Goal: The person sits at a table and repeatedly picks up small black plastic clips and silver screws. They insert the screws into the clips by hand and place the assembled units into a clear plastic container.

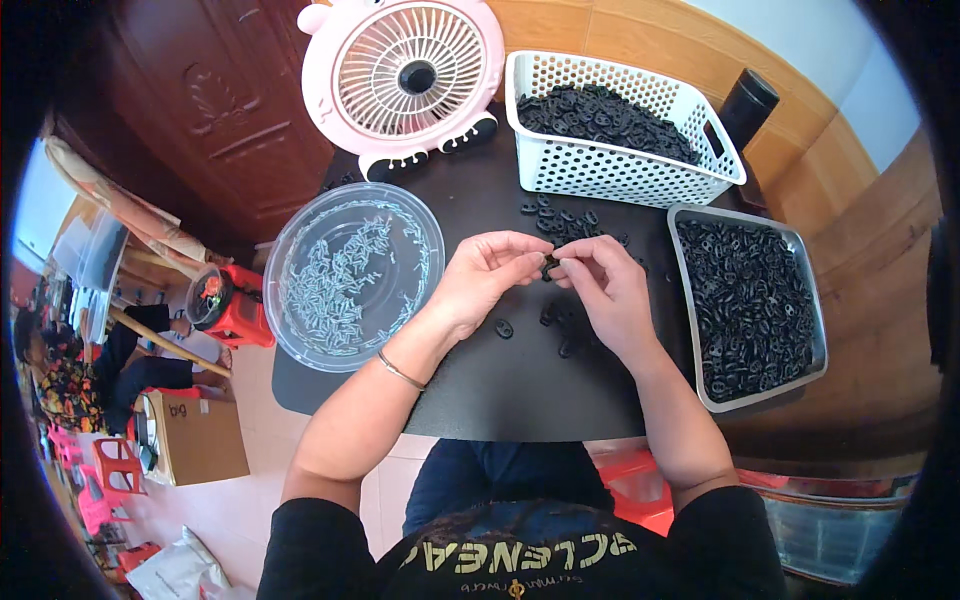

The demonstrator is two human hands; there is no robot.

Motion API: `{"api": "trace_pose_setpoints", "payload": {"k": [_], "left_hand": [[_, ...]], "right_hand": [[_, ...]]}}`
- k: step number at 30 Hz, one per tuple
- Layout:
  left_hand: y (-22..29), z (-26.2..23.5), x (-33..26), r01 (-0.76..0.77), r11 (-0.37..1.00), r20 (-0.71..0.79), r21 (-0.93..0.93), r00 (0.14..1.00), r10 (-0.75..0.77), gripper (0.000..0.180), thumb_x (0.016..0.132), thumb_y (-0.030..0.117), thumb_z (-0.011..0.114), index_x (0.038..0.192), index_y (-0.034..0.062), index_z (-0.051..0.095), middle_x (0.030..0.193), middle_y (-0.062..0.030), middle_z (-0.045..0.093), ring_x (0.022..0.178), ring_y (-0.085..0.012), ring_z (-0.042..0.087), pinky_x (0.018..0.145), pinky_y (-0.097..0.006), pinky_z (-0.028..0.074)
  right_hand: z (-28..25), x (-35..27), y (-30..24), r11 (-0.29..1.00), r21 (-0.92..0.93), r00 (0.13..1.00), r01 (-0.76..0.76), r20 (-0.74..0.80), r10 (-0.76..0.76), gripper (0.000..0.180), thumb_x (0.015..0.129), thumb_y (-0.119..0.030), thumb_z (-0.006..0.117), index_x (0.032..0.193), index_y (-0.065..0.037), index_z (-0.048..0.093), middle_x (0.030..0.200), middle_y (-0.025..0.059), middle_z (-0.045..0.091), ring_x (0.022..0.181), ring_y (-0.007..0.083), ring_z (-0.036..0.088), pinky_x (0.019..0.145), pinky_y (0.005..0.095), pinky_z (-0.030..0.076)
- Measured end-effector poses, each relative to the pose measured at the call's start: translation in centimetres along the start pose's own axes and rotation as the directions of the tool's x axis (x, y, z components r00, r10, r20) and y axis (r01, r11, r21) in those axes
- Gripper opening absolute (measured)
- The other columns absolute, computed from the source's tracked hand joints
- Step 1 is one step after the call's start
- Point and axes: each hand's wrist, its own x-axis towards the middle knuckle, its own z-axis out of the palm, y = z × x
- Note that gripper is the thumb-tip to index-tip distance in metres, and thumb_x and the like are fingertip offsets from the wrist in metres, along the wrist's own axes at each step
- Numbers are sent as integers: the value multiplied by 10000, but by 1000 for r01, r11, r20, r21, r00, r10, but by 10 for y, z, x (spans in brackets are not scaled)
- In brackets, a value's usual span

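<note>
the left hand and right hand are meeting fingertip to fingertip, both pinching one small black part above the dark table. loose black pieces are lying beyond them, a clear bowl of pale pins left, a grey tray right.

Head view, steeply downward (near table)
</note>
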Motion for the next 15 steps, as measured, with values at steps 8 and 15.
{"api": "trace_pose_setpoints", "payload": {"k": [8, 15], "left_hand": [[2, 1, -1, -6, 1000, -25, -11, 1000, 6, 153, 831, 67, 595, 975, 17, 605, 832, -33, 625, 732, -65, 578, 651, -171, 479], [-1, 0, 0, 31, 998, -14, -55, 999, -32, 123, 849, 105, 583, 931, 17, 604, 802, -34, 618, 707, -73, 574, 631, -173, 473]], "right_hand": [[0, -1, -2, 997, 67, 997, -39, -60, 43, 188, 766, 38, 601, 944, -21, 616, 868, 51, 577, 755, 113, 583, 681, 218, 483], [-2, 0, 1, 993, -48, 994, 106, -18, -107, 206, 773, 21, 603, 976, -13, 604, 854, 55, 603, 783, 112, 596, 701, 233, 487]]}}
